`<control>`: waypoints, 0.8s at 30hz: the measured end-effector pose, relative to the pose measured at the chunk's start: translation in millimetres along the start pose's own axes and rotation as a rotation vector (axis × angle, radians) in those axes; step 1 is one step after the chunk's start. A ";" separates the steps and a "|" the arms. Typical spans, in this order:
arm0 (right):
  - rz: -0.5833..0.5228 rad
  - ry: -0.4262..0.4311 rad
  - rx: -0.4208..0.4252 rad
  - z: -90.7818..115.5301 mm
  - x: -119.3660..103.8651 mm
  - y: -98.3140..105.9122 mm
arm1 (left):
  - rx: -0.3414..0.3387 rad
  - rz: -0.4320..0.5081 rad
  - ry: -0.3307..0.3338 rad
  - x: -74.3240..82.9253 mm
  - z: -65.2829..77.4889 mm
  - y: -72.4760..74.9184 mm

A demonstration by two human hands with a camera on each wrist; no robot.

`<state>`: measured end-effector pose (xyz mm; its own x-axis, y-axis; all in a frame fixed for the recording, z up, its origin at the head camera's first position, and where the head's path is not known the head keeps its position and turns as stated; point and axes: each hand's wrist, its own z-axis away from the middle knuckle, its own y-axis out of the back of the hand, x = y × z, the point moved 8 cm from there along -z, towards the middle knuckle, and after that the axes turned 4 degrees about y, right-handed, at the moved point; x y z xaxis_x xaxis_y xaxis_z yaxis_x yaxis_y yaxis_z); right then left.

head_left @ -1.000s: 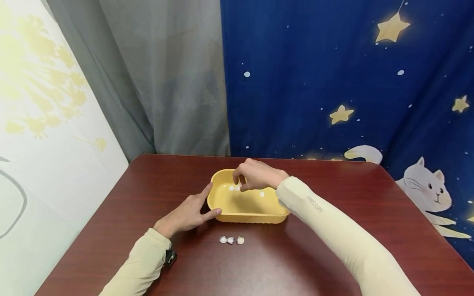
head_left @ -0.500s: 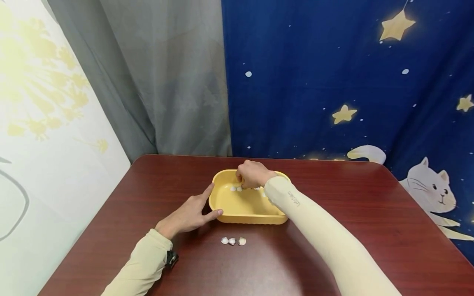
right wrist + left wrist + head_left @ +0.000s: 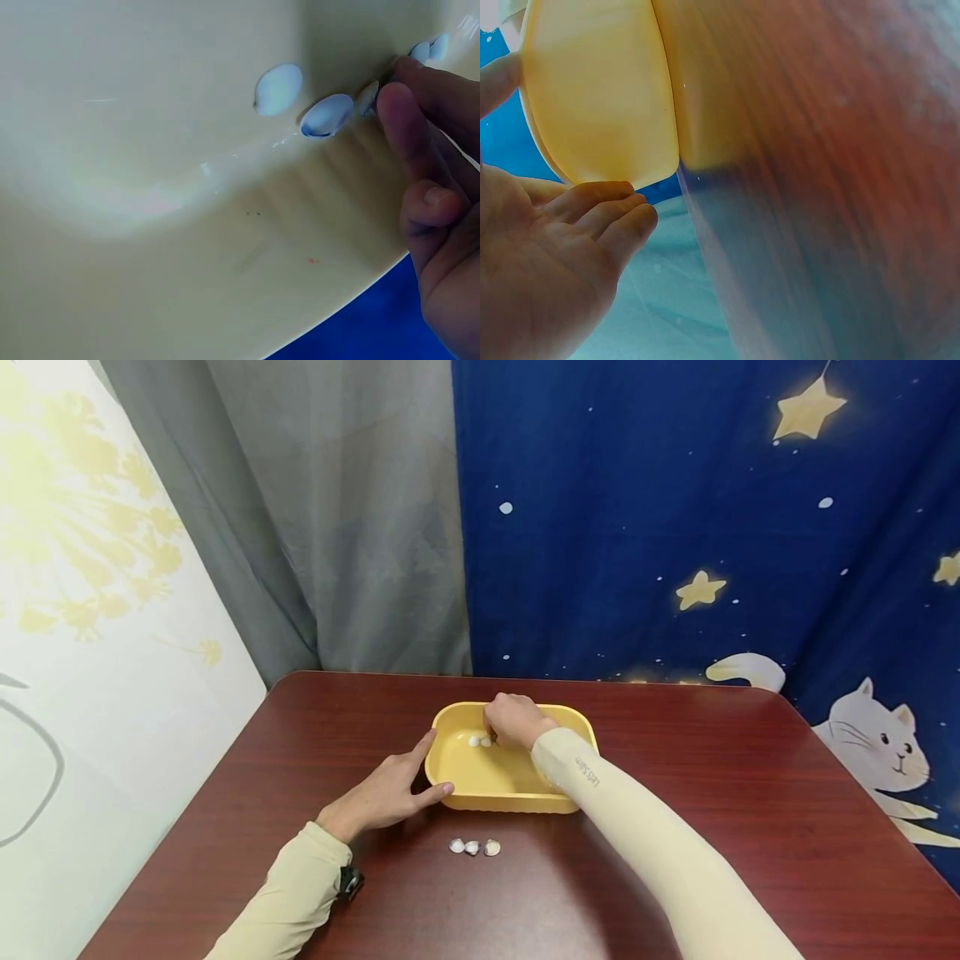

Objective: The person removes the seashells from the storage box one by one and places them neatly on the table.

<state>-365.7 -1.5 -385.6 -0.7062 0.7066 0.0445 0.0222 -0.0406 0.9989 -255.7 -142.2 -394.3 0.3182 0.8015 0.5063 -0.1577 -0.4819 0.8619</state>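
A yellow plastic basin (image 3: 480,772) stands on the table. My left hand (image 3: 384,792) rests against its left end, thumb at the front rim and fingers spread along the side; in the left wrist view those fingers lie loosely by the basin wall (image 3: 607,90). My right hand (image 3: 516,718) reaches down inside, near the far wall. In the right wrist view its thumb and index finger (image 3: 405,124) pinch a small shell, mostly hidden between the tips. Around them lie several white shells, including one clamshell half (image 3: 279,90) and another shell (image 3: 327,116) at the wall's foot.
Three shells (image 3: 472,847) lie in a short row on the dark red wooden table (image 3: 360,718), in front of the basin. Grey and blue curtains (image 3: 600,527) hang behind the table's far edge. A white patterned panel (image 3: 90,635) stands at the left.
My right hand has come down from above the basin, first shifting slightly right, and is now lower by the far wall. The left hand keeps its place at the basin's end.
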 end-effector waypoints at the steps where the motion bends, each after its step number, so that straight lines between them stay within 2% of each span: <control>1: 0.001 -0.003 -0.001 -0.1 -0.1 -0.8 | -0.001 0.002 0.000 0.1 -0.1 0.0; 13: 0.021 -0.008 0.016 -0.3 -1.9 -3.0 | 0.003 -0.008 0.007 -1.6 -1.2 -0.1; 24: -0.023 0.050 -0.004 1.3 -3.2 -0.1 | -0.002 0.000 0.030 -3.1 -0.6 -1.6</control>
<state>-362.5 -2.8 -385.8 -0.7411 0.6711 0.0206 0.0026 -0.0278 0.9996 -257.0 -143.7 -397.3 0.2905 0.8119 0.5064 -0.1597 -0.4807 0.8622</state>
